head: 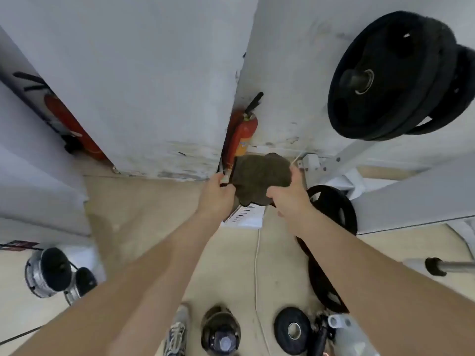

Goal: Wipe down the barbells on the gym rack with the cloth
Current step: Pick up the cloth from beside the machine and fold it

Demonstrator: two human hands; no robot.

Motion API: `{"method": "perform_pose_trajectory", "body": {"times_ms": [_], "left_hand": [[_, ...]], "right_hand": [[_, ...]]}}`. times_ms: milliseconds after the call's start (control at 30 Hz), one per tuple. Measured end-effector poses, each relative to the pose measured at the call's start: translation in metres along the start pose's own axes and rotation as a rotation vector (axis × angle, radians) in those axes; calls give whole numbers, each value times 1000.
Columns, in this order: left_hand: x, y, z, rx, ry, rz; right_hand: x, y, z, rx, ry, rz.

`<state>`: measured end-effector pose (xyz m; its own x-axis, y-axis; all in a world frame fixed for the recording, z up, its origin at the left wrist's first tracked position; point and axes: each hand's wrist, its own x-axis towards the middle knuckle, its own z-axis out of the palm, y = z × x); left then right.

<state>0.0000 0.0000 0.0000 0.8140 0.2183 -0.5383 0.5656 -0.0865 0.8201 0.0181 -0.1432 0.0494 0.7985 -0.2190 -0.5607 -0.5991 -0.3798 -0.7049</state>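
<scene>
Left hand [218, 194] and right hand [288, 199] pinch the cloth [259, 178], fingers curled on its edges, spread 9–3. Barbell [452, 266] at 4 o'clock, axis 9–3.

cloth [261, 179] between both hands, extinguisher [241, 136] seemingly behind

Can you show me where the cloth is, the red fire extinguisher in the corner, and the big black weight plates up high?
cloth [262, 179]: head view, middle of the dark fabric.
fire extinguisher [243, 134]: head view, red cylinder body.
weight plates [390, 47]: head view, flat face of the front plate.
</scene>
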Motion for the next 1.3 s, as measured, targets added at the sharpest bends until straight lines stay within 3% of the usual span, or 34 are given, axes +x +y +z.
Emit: {"method": "perform_pose_trajectory", "body": {"times_ms": [133,233,333,567,667,733,833,967,1067,1133,1233,1300], "left_hand": [[23,2,11,-191,-84,-102],[15,13,21,-132,-60,3],[3,23,19,-91,15,107],[-87,61,-10,-429,-59,140],[-126,86,-25,-573,-104,116],[-155,99,-34,-747,-116,65],[-219,104,-41,-921,-104,73],[-311,94,-47,-463,21,192],[-367,92,-57,96,421,428],[-405,98,-66,161,626,610],[-457,110,-74,98,508,805],[-485,116,-72,212,240,800]], "right_hand": [[20,8,14,31,18,85],[24,16,18,-99,157,22],[8,11,15,-77,213,12],[-62,-43,-23,6,-78,108],[-103,-65,-39,166,-66,107],[-131,-74,-52,414,-63,115],[-176,-85,-71,633,-143,87],[-241,-94,-87,701,-313,19],[-295,-91,-104,540,-391,-109],[-334,-83,-121,399,-433,-258],[-389,-62,-155,148,-540,-441],[-421,-45,-177,86,-619,-514]]}}
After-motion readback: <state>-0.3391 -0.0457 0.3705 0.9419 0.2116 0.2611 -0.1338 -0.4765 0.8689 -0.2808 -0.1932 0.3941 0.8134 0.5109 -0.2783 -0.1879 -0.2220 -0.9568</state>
